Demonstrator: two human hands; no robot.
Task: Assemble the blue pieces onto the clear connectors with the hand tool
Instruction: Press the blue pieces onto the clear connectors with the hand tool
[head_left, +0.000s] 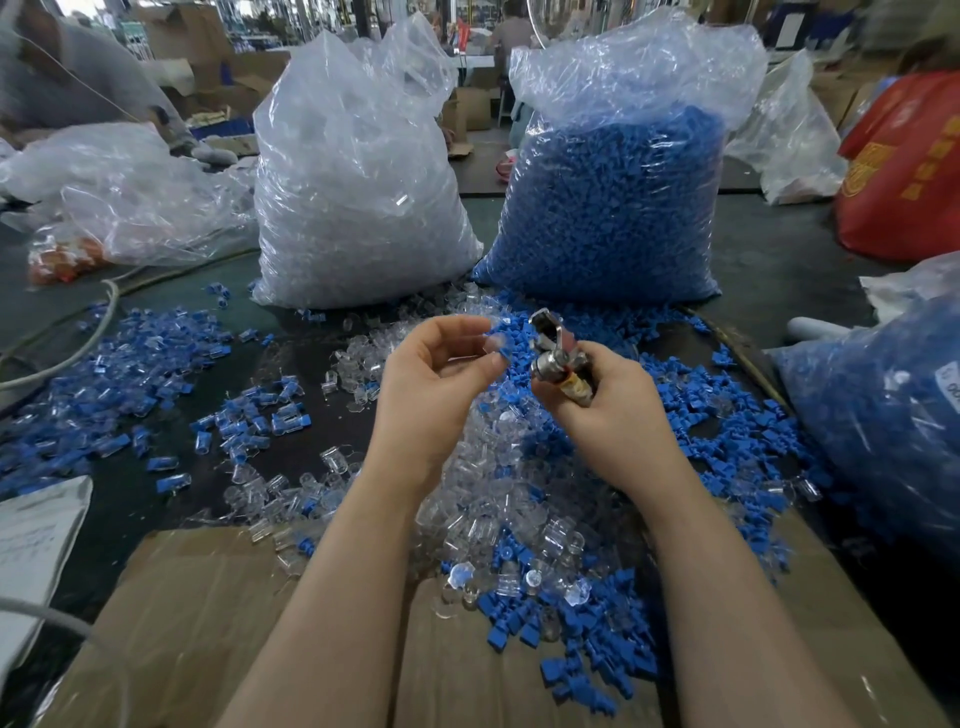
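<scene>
My left hand (439, 374) is raised over the table and pinches a clear connector with a blue piece (497, 347) between thumb and fingertips. Just to its right, my right hand (605, 402) grips a metal hand tool (558, 353) by its lower body, its silver head and lever pointing up toward the held part. Under both hands lies a heap of loose clear connectors (511, 499) mixed with loose blue pieces (737, 441). Assembled blue-and-clear parts (130, 374) are scattered across the dark table on the left.
A tall bag of clear connectors (358, 176) and a tall bag of blue pieces (608, 197) stand behind the hands. Another blue-filled bag (883, 415) sits at the right. Cardboard (197, 613) covers the near edge. A grey cable (98, 322) curves at the left.
</scene>
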